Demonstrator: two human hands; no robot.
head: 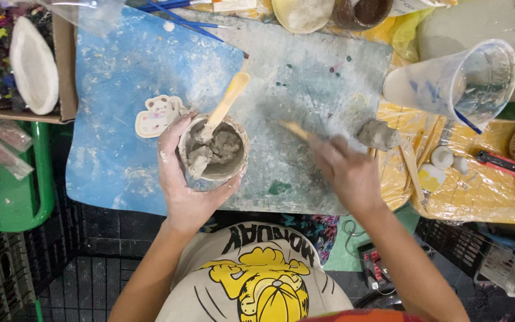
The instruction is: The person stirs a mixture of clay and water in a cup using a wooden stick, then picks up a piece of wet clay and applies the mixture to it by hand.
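clay cup (213, 149) sits mid-frame, the left hand (186, 179) fingers wrapped round it, wooden spatula (225, 107) inside. right hand (347, 170), blurred, pinches a stick (296, 130) near a grey lump (378, 135); mixing looks underway.

A clear plastic cup (472, 77) lies tipped on its side at the far right, over yellow plastic sheeting (478, 191). A small white cat-shaped mould (157, 115) sits on the blue mat (120, 89). Blue brushes (180, 18) lie up top, and a green stool (13, 191) stands left, near a white shell-shaped piece (33, 65).
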